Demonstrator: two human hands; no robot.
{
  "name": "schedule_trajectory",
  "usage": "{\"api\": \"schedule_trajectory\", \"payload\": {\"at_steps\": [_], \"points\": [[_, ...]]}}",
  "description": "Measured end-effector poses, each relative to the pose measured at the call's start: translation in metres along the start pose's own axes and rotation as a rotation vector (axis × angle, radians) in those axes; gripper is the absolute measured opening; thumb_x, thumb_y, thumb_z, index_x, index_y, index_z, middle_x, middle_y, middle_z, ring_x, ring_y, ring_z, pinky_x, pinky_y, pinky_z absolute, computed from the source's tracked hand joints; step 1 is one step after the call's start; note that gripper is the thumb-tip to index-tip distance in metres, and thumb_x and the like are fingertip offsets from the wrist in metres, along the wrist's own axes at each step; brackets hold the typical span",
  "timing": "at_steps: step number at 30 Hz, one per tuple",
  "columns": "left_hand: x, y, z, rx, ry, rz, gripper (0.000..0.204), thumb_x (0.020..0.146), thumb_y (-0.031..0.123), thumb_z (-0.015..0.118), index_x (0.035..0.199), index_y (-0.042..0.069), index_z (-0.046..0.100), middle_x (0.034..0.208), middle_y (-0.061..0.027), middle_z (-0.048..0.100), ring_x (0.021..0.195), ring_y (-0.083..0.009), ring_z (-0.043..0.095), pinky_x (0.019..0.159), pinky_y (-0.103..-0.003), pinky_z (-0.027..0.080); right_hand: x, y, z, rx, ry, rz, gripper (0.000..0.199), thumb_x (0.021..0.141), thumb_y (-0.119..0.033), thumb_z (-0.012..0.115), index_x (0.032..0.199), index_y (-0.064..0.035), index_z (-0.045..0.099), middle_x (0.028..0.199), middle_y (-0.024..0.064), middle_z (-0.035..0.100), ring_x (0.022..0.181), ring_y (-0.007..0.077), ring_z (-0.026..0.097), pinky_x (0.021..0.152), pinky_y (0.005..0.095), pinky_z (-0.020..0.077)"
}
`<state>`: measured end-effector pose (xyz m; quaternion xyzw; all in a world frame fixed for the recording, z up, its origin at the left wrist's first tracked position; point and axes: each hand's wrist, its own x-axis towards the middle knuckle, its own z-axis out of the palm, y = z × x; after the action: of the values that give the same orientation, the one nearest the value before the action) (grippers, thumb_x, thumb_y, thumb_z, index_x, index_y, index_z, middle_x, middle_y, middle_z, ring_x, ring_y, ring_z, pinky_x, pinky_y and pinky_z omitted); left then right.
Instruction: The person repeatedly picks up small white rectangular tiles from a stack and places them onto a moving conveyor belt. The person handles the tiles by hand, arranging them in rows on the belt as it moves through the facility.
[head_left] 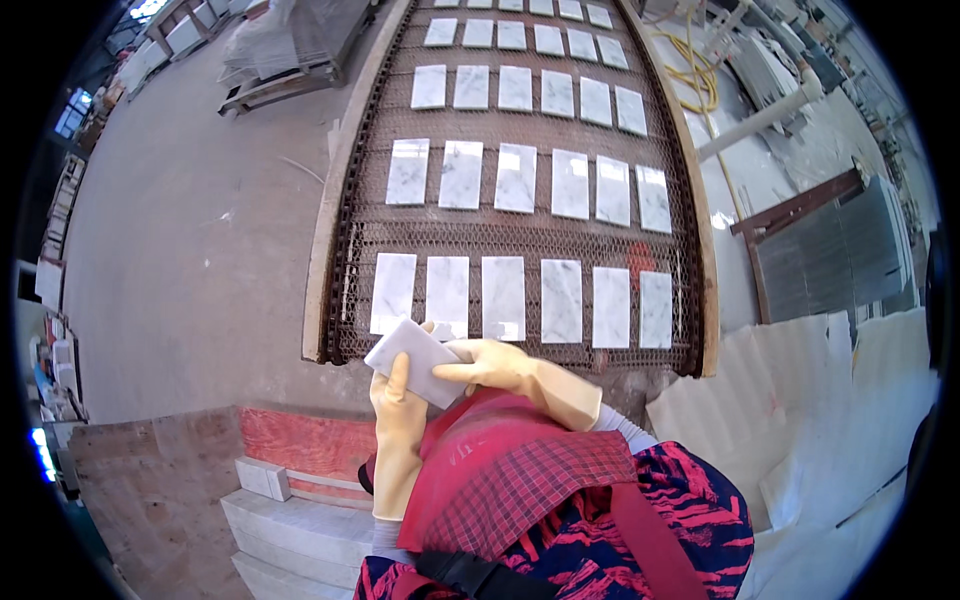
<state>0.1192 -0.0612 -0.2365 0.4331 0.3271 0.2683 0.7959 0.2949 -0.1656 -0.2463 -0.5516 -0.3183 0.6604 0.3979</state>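
A white rectangular marble tile is held in front of my body, over the near end of a mesh conveyor belt. My left hand, in a cream rubber glove, is closed on its left side, with the thumb across the face. From the right, my right hand, gloved alike, grips the tile's right edge, fingers pointing left. Rows of similar grey-veined marble tiles lie flat on the belt. The held tile partly covers the lower part of the nearest row's left tiles.
Pale rails edge the belt. At lower left, stacked white slabs stand beside a red board and a brown wooden sheet. Grey slabs lean at right, near a yellow hose. A wrapped pallet load stands far left.
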Motion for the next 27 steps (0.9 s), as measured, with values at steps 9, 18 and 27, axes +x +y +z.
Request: {"api": "schedule_trajectory", "payload": {"at_steps": [9, 18, 27], "points": [[-0.006, -0.005, -0.021, -0.116, -0.036, 0.013, 0.053, 0.107, 0.023, 0.055, 0.149, -0.007, 0.043, 0.143, -0.0237, 0.058, 0.129, -0.0312, 0.059, 0.111, -0.044, 0.046, 0.016, 0.006, 0.015, 0.175, 0.092, 0.052, 0.048, 0.094, -0.049, 0.075, 0.126, -0.0132, 0.073, 0.099, -0.0016, 0.073, 0.082, 0.0078, 0.064, 0.066, 0.0254, 0.0489], [-0.019, -0.017, -0.016, 0.055, -0.172, 0.033, 0.055, 0.104, 0.025, 0.064, 0.147, -0.003, 0.045, 0.130, -0.0138, 0.063, 0.112, -0.0209, 0.063, 0.096, -0.037, 0.052, 0.004, -0.034, 0.022, 0.405, 0.081, -0.039, 0.040, 0.096, -0.038, 0.076, 0.122, -0.0062, 0.072, 0.103, 0.0010, 0.073, 0.085, 0.0089, 0.066, 0.068, 0.0268, 0.0504], [-0.021, -0.019, -0.028, 0.078, -0.154, 0.072, 0.045, 0.104, 0.019, 0.063, 0.140, -0.006, 0.049, 0.109, -0.0161, 0.070, 0.090, -0.0226, 0.070, 0.080, -0.036, 0.058, 0.027, -0.010, 0.036, 0.445, 0.132, -0.056, 0.042, 0.097, -0.040, 0.075, 0.120, -0.0055, 0.071, 0.099, 0.0022, 0.072, 0.078, 0.0101, 0.065, 0.065, 0.0269, 0.0505]]}}
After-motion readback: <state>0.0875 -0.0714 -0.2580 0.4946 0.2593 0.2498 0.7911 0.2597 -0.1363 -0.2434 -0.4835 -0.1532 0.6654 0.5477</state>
